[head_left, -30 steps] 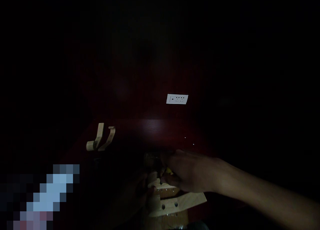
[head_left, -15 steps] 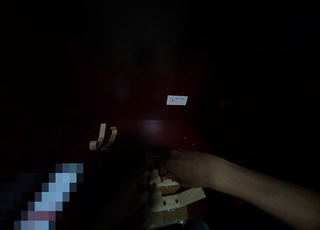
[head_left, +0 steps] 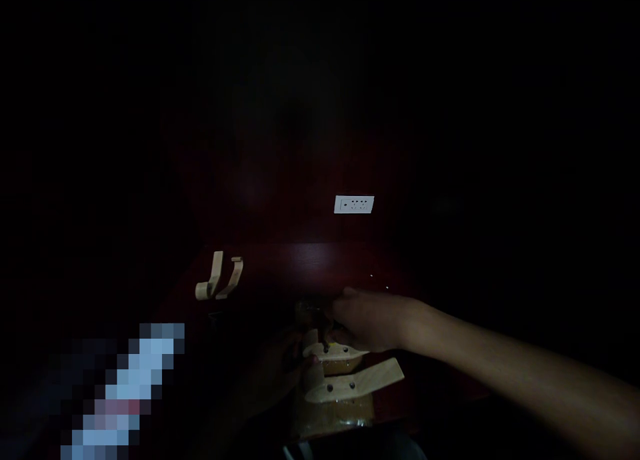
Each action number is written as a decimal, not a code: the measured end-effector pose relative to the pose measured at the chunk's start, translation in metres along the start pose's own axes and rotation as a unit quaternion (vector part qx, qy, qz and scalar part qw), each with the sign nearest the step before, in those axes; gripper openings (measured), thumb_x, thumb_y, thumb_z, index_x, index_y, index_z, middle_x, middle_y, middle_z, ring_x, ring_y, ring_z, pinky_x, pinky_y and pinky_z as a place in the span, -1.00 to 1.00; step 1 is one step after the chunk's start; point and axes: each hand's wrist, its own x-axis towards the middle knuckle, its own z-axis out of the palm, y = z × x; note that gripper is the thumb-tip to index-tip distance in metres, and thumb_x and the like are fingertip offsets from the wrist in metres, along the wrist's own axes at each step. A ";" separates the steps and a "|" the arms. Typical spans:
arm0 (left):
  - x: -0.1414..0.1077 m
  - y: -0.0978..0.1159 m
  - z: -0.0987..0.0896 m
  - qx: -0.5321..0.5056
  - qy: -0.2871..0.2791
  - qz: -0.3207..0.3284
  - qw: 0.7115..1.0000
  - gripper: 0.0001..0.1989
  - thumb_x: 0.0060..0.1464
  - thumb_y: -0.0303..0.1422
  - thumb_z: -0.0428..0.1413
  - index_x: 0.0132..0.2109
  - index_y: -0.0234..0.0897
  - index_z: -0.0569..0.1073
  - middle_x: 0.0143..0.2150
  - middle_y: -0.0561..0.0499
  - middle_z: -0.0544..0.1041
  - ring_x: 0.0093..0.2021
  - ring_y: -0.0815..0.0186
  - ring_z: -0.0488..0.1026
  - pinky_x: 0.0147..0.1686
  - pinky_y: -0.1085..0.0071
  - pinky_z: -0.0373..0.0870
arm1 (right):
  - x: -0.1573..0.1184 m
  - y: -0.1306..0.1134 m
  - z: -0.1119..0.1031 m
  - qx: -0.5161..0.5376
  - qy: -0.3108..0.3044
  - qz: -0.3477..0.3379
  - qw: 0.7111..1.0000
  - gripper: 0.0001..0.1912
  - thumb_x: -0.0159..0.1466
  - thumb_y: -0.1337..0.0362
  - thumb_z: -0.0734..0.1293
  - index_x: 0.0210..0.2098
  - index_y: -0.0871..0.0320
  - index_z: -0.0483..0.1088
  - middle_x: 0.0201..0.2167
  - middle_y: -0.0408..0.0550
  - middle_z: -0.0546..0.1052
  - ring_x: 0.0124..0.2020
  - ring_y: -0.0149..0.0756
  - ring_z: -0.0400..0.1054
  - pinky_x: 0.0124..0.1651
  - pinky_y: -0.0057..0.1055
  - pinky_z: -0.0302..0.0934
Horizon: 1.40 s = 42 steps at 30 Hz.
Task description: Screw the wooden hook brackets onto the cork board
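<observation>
Hook (head_left: 336,354), farther of 2, lying crosswise, is touched at its left end by the curled left hand (head_left: 293,355) and overhung by the curled right hand (head_left: 367,319), grips indiscernible.

Bare right hand (head_left: 373,320) and forearm (head_left: 480,357) — left hand (head_left: 284,363) dim, details lost in shadow

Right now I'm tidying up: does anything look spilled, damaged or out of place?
Only two tiny white specks stand out, on the dark red surface beyond the right hand. They look stray, though too small to identify. No spill or damage shows, but shadow hides much.
</observation>
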 end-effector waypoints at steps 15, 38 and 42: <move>-0.023 0.019 -0.054 0.016 -0.012 0.029 0.999 -0.64 0.18 -0.25 -0.08 0.08 -0.13 0.39 0.07 -0.05 0.42 0.05 0.21 0.35 0.10 0.22 0.23 | -0.043 0.045 -0.002 0.149 0.217 -0.042 0.964 -0.73 0.20 0.10 0.29 -0.26 0.15 0.47 -0.43 -0.09 0.50 -0.42 -0.34 0.32 -0.35 -0.44 0.11; 0.047 0.112 -0.018 0.142 -0.133 0.191 0.962 -0.79 0.10 -0.27 0.08 -0.18 -0.28 0.50 -0.22 -0.01 0.54 -0.29 0.40 0.48 -0.30 0.55 0.36 | -0.014 0.056 0.223 0.855 0.379 0.003 0.354 -0.73 0.05 0.18 0.45 -0.24 0.05 0.43 -0.28 -0.16 0.52 -0.22 -0.35 0.36 -0.18 -0.43 0.23; 0.055 0.104 -0.020 0.155 -0.155 0.165 0.962 -0.78 0.07 -0.29 0.11 -0.17 -0.28 0.52 -0.25 0.00 0.56 -0.29 0.40 0.49 -0.29 0.57 0.37 | -0.020 0.053 0.221 0.868 0.360 -0.019 0.341 -0.77 0.08 0.19 0.43 -0.28 0.10 0.43 -0.42 -0.17 0.46 -0.44 -0.42 0.29 -0.34 -0.46 0.20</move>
